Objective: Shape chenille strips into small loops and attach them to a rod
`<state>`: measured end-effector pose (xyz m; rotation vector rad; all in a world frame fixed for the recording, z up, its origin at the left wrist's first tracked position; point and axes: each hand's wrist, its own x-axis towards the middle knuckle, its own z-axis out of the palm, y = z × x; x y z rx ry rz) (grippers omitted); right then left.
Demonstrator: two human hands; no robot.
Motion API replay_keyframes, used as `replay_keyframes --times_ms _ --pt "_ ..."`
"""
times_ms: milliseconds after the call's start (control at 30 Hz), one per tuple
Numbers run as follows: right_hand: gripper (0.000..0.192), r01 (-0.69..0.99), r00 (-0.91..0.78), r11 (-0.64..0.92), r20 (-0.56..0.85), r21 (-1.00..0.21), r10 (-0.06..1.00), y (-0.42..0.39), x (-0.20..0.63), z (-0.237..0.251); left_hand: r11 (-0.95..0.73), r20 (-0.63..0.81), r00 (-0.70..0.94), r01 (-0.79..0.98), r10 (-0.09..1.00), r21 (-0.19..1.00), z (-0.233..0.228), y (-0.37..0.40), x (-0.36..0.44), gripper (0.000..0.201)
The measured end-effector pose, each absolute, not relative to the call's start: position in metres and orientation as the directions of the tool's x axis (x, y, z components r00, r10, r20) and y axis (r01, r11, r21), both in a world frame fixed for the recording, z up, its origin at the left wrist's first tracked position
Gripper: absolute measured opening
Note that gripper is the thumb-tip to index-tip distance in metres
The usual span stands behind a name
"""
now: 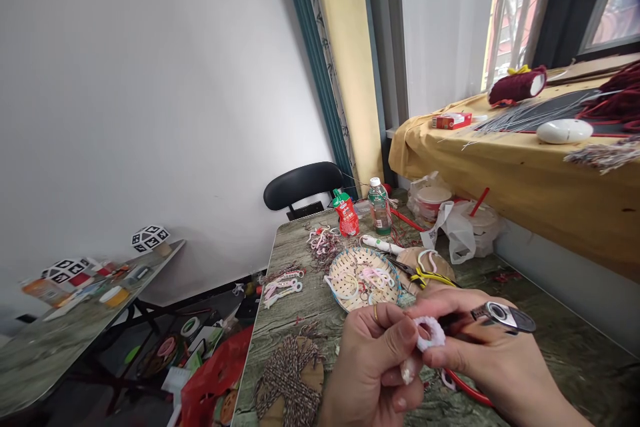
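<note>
Both hands meet low in front of me, above the near end of the counter (575,353). Left hand (373,363) curled, thumb and forefinger pinching the left side of a small white fuzzy ring (430,333); a gold band sits on one finger. Right hand (493,360) pinches the ring's right side and also carries a lighter (503,317) with a metal top, pointing right, lying across the fingers. Ring held in the air between the two hands, just in front of a woven basket (343,280) on the counter. Basket holds pale pink and white loops. Just right of it, pliers with yellow handles (435,277) lie on a brown pad. A red cord (467,390) curves under my right hand, on the counter. Near left, a bundle of speckled brown twine (290,380). More pink and white loops (283,283) lie at the counter's left edge. Far end: a red pouch (346,212) and a green-labelled bottle (380,207), standing side by side, a black chair (303,185) behind them. To the right, a ledge draped in yellow cloth (525,173).
</note>
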<state>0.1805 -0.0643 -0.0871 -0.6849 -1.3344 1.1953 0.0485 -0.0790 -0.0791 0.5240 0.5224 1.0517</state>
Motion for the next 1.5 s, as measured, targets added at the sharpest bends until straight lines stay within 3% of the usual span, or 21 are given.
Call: replay_keyframes --times_ms 433,600,767,867,1067,1233,1400,1500 --pt "0.016 -0.294 -0.189 0.296 0.358 -0.909 0.914 -0.066 0.181 -0.089 0.384 -0.053 0.448 -0.694 0.893 0.609 -0.085 -0.079 0.052 0.023" --pt "0.016 -0.317 -0.195 0.286 0.357 -0.904 0.914 -0.063 0.181 -0.089 0.389 -0.091 0.427 -0.687 0.9 0.614 -0.08 -0.079 0.05 0.021" --pt "0.036 -0.281 -0.094 0.269 0.305 -0.921 0.948 -0.067 0.18 -0.088 0.344 -0.161 0.315 -0.7 0.935 0.626 -0.07 -0.08 0.05 0.016" --pt "0.032 -0.194 -0.025 0.352 0.363 -0.916 0.931 -0.069 0.18 -0.086 0.354 -0.189 0.304 -0.71 0.934 0.609 -0.07 -0.08 0.05 0.017" --pt "0.019 -0.041 -0.09 0.506 0.507 -0.862 0.857 -0.064 0.185 -0.081 0.351 -0.151 0.335 -0.689 0.93 0.633 -0.069 -0.079 0.047 0.022" --pt "0.028 0.026 -0.118 0.596 0.589 -0.803 0.799 -0.063 0.186 -0.082 0.324 -0.161 0.296 -0.664 0.942 0.674 -0.066 -0.079 0.046 0.023" --pt "0.016 0.106 -0.174 0.682 0.662 -0.723 0.729 -0.064 0.189 -0.083 0.368 -0.172 0.349 -0.638 0.921 0.676 -0.068 -0.079 0.046 0.024" --pt "0.021 0.132 -0.195 0.74 0.715 -0.659 0.671 -0.064 0.19 -0.085 0.385 -0.173 0.371 -0.632 0.912 0.672 -0.07 -0.077 0.047 0.021"
